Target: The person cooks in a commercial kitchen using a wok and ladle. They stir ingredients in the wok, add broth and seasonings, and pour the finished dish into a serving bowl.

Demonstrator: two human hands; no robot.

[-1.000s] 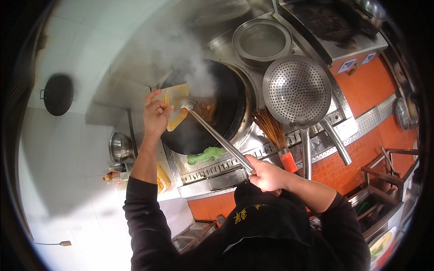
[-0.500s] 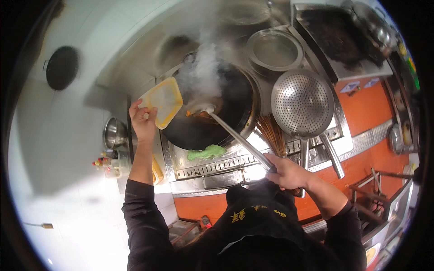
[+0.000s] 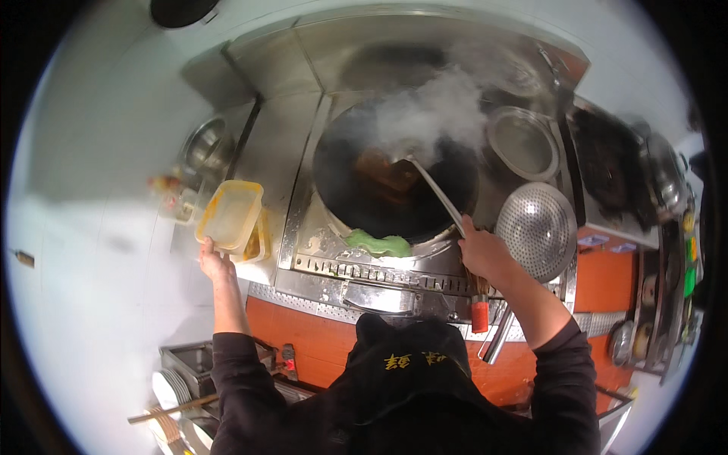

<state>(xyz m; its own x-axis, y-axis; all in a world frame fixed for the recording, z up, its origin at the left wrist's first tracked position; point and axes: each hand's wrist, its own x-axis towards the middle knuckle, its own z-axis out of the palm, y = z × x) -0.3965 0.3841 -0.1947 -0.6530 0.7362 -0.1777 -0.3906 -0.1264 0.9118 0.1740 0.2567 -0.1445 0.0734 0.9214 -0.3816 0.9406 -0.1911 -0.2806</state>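
Note:
My left hand (image 3: pixel 218 262) grips the near edge of an emptied-looking plastic container (image 3: pixel 232 215) with orange-yellow residue on its rim. It is held left of the stove, over another yellowish container (image 3: pixel 260 243). My right hand (image 3: pixel 485 255) is closed round the handle of a long metal ladle (image 3: pixel 438 193). The ladle's head lies inside a large black wok (image 3: pixel 341 178), partly veiled by steam. Brown-orange food or sauce (image 3: pixel 384 176) shows in the wok's bottom. A green cloth (image 3: pixel 378 243) lies at the wok's near rim.
Right of the wok are a round metal pot (image 3: pixel 523 144) and a perforated strainer (image 3: pixel 536 231). A bamboo brush with a red handle end (image 3: pixel 479 315) is below my right wrist. Metal bowls (image 3: pixel 208 144) stand at the left. Stacked plates (image 3: pixel 171 389) are at lower left.
The container in my left hand has moved from the wok's edge leftward to the side counter. My right hand, still on the ladle, is nearer the wok. The whole view has shifted.

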